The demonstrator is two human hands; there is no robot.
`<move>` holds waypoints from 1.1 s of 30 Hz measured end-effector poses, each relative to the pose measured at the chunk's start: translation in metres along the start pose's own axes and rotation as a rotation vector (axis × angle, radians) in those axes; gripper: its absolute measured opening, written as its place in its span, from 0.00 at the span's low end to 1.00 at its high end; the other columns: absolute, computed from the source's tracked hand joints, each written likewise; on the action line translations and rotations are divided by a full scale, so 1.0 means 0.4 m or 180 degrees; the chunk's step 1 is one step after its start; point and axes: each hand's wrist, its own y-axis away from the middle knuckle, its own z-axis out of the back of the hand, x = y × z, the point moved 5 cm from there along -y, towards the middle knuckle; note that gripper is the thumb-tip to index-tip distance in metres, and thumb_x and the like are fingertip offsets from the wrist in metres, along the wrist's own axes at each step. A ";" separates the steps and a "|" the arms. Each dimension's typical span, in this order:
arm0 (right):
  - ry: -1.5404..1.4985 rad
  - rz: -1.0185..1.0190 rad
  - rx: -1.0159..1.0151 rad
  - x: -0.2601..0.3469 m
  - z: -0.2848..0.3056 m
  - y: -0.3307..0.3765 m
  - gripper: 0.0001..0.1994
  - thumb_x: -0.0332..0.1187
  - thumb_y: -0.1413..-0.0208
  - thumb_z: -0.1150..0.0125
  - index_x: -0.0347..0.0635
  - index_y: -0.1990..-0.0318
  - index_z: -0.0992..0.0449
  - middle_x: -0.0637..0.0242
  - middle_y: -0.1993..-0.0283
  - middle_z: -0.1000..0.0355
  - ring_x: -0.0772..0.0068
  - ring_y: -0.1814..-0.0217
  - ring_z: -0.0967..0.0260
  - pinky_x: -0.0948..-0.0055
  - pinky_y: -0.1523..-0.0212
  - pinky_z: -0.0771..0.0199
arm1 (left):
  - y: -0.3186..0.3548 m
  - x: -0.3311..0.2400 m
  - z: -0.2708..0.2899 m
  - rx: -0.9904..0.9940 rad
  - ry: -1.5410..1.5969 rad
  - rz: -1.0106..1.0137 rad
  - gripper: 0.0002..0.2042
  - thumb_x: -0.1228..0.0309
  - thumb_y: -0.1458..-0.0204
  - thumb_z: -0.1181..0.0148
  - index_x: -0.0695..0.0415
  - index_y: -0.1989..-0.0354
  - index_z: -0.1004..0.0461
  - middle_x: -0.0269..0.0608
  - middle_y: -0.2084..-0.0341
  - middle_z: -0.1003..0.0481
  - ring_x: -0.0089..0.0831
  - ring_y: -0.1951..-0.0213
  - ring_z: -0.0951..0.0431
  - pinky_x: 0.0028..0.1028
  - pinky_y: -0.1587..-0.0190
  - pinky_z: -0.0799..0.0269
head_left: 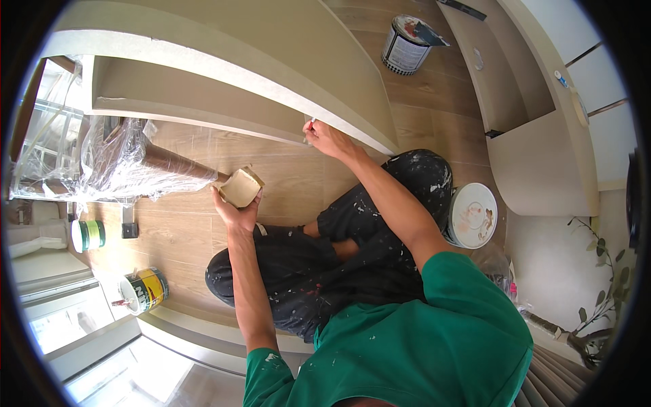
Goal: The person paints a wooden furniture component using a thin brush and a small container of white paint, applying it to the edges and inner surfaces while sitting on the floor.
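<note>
My left hand (237,211) cups a small open container (241,188) with an uneven rim, and its inside is beige like paint. My right hand (327,139) is closed on a small tool with a red part (310,125), right at the pale edge of a beige cabinet panel (271,91). Most of that tool is hidden by my fingers, so its kind does not show. I sit with crossed legs in paint-spattered dark trousers (305,278) on the wood-look floor.
A plastic-wrapped piece of furniture (115,163) stands left of my left hand. Paint cans (146,290) (88,235) sit at the lower left. A lidded white bucket (473,216) is by my right knee. Another can (407,47) with a scraper on top stands beyond the panel, near a beige cabinet (536,163).
</note>
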 end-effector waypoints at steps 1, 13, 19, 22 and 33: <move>-0.0133 -0.0040 0.0034 0.003 0.002 -0.001 0.06 0.34 0.45 0.37 0.42 0.64 0.22 0.60 0.74 0.26 0.57 0.71 0.28 0.58 0.62 0.26 | 0.000 -0.001 0.002 0.0010 0.0007 -0.0001 0.32 0.37 0.33 0.64 0.50 0.34 0.35 0.44 0.40 0.29 0.48 0.39 0.29 0.54 0.40 0.31; 0.0078 0.0034 -0.0143 0.002 0.009 0.003 0.07 0.33 0.46 0.36 0.40 0.63 0.22 0.58 0.73 0.25 0.56 0.72 0.28 0.57 0.65 0.26 | 0.004 0.003 -0.005 -0.0048 -0.0024 -0.0042 0.32 0.38 0.33 0.63 0.50 0.33 0.36 0.45 0.39 0.30 0.48 0.39 0.29 0.53 0.40 0.31; -0.0147 -0.0008 -0.0122 0.001 -0.005 0.000 0.07 0.33 0.46 0.37 0.39 0.64 0.22 0.56 0.72 0.25 0.55 0.70 0.27 0.56 0.63 0.26 | 0.009 0.005 -0.014 -0.0064 -0.0021 -0.0025 0.33 0.38 0.33 0.63 0.50 0.34 0.35 0.44 0.40 0.29 0.47 0.39 0.29 0.53 0.40 0.31; 0.0242 0.0153 -0.0233 0.029 0.012 -0.003 0.07 0.33 0.46 0.37 0.39 0.65 0.22 0.56 0.72 0.25 0.55 0.70 0.28 0.57 0.62 0.27 | 0.007 -0.001 0.000 -0.0013 -0.0007 -0.0025 0.33 0.38 0.33 0.64 0.50 0.34 0.35 0.44 0.40 0.29 0.47 0.40 0.29 0.53 0.40 0.31; -0.0268 0.0159 -0.0183 0.045 0.025 0.004 0.04 0.26 0.44 0.41 0.35 0.69 0.25 0.57 0.77 0.30 0.62 0.75 0.32 0.61 0.68 0.30 | 0.008 0.001 -0.006 -0.0060 0.0002 -0.0028 0.32 0.38 0.33 0.64 0.50 0.34 0.35 0.45 0.40 0.29 0.48 0.40 0.30 0.53 0.40 0.32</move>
